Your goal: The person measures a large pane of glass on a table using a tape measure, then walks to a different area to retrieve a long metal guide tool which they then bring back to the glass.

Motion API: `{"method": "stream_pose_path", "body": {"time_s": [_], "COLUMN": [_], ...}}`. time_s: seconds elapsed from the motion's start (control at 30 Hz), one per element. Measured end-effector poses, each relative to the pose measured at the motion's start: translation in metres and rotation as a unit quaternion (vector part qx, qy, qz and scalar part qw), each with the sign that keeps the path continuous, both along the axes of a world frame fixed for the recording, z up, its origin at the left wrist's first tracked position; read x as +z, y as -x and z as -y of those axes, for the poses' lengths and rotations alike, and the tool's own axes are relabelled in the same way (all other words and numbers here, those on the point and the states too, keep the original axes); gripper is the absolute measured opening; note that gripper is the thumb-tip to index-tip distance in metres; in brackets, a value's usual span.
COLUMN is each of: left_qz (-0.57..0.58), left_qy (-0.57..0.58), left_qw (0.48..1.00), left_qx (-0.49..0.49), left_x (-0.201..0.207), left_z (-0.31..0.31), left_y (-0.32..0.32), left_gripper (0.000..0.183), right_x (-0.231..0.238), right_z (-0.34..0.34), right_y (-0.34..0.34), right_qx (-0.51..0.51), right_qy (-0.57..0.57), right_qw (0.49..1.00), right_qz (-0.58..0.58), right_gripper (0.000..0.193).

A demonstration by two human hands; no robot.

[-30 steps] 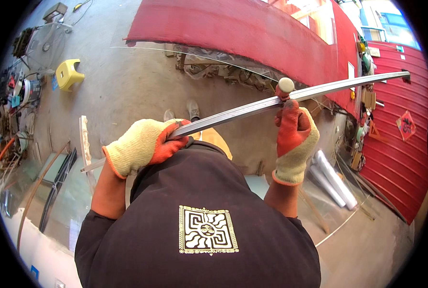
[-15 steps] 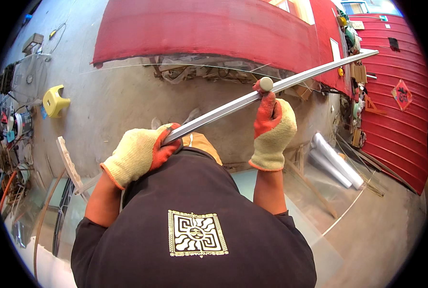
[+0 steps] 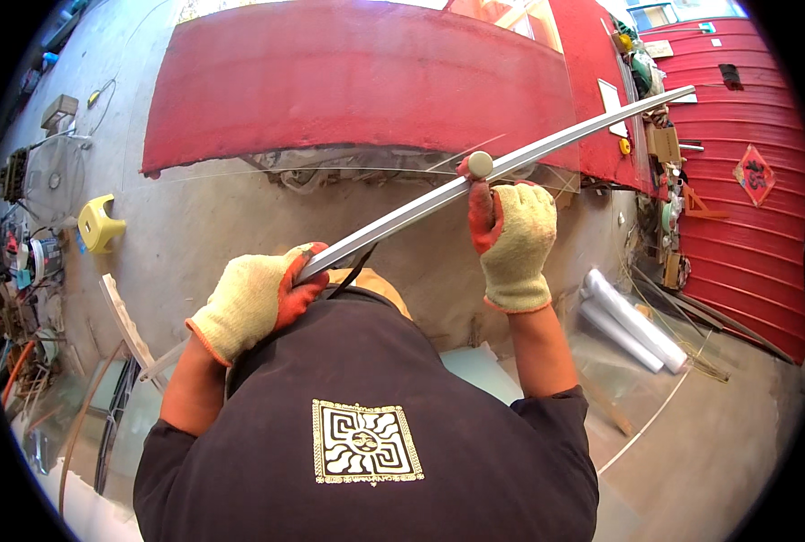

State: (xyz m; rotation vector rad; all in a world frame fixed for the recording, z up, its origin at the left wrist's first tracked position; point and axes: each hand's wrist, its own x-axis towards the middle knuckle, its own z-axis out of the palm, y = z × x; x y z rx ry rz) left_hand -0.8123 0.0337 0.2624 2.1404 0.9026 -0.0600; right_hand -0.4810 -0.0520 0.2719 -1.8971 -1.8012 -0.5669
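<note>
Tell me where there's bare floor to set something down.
Bare floor shows between the yellow stool and the left hand, short of the red surface. Another patch lies right of the silver rolls, toward lower right. It's crowded around the fan at far left and under the red surface's edge, where clutter lies.

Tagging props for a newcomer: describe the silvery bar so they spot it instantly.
Find the big red surface across the top. Below it, from the left gloved hand, the silvery bar slants up and rightward past the right gloved hand, its far part crossing in front of the red. Unlike the thick, shiny pale rolls lower right, it is slim and held up.
</note>
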Motion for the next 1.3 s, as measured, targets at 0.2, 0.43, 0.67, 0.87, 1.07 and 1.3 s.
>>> {"method": "stream_pose_path", "body": {"time_s": [0.2,0.43,0.67,0.87,1.07,1.3], "left_qz": [0.009,0.02,0.031,-0.011,-0.022,-0.041], "left_qy": [0.022,0.063,0.112,0.131,0.142,0.113], "left_qw": [1.0,0.998,0.992,0.989,0.988,0.992], "left_qx": [0.008,-0.009,-0.058,-0.072,-0.054,-0.042], "left_x": [-0.008,0.001,0.002,-0.017,-0.023,-0.028], "left_z": [-0.006,-0.055,-0.119,-0.154,-0.158,-0.146], "left_y": [-0.028,-0.048,-0.049,-0.045,-0.048,-0.042], "left_gripper": [0.042,0.046,0.041,0.038,0.033,0.029], "right_x": [0.006,0.025,0.015,-0.002,-0.007,-0.008], "right_z": [-0.016,-0.043,-0.062,-0.071,-0.07,-0.068], "right_y": [-0.037,-0.062,-0.047,-0.013,-0.002,-0.012], "right_qx": [0.041,0.077,0.016,-0.045,-0.07,-0.105], "right_qy": [0.01,0.089,0.063,0.03,0.026,-0.003], "right_qw": [0.999,0.99,0.998,0.998,0.994,0.99], "right_qz": [0.033,0.08,0.027,-0.017,-0.078,-0.093], "right_gripper": [0.031,0.027,0.028,0.039,0.043,0.035]}}
